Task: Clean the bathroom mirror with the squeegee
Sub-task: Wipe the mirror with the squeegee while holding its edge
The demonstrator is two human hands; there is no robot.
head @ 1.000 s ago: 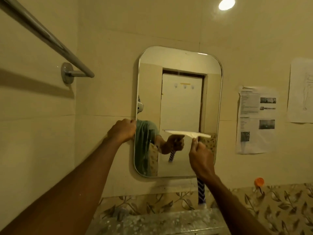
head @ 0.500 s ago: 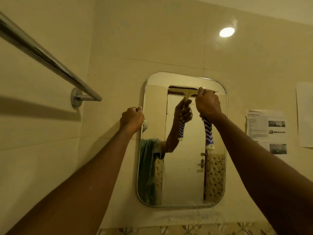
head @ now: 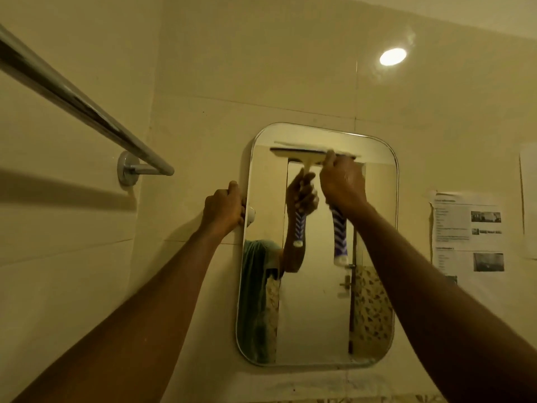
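- Near the top of the mirror (head: 316,301), the squeegee (head: 339,234) has its blade against the glass, striped handle pointing down.
- The right hand (head: 343,184) is wrapped tight round the handle.
- The left hand (head: 223,210) grips the mirror's left edge, fingers curled.

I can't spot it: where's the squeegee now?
In the head view, the squeegee lies across the top of the mirror, gripped by the right hand; the left hand holds the mirror's left edge.

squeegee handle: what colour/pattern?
The squeegee handle is blue-purple with white chevrons, pale end cap; head view, below the right hand.
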